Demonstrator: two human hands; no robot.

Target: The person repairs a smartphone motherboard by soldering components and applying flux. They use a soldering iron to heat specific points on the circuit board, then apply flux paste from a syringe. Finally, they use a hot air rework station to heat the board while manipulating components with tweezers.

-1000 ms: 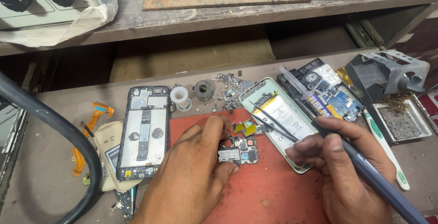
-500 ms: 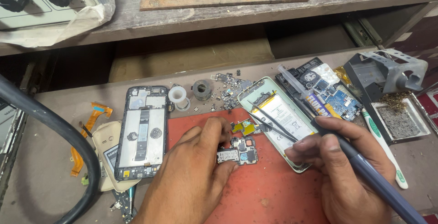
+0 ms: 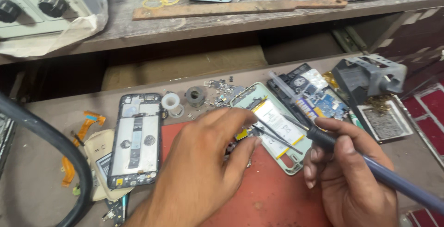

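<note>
My left hand (image 3: 199,171) lies on the red mat (image 3: 268,194). Its fingers cover and pin a small circuit board (image 3: 230,149), of which only a sliver shows. My right hand (image 3: 351,176) grips a soldering iron with a blue handle (image 3: 397,180). The iron's thin tip points left over an opened green-framed phone (image 3: 296,162) with a white battery (image 3: 273,118). Black tweezers (image 3: 277,138) lie across that battery, just right of my left fingertips.
A black phone frame (image 3: 136,139) lies left of the mat, by an orange flex cable (image 3: 74,162) and a thick black hose (image 3: 55,148). Behind are a tape roll (image 3: 171,102), a dark ring (image 3: 196,95), blue boards (image 3: 319,102) and an iron stand (image 3: 370,76) with a tray (image 3: 384,123). The shelf above holds a knobbed unit (image 3: 41,5).
My left hand has slid forward and right, and its fingers now cover the small board that was showing before. The right hand with the iron has barely moved.
</note>
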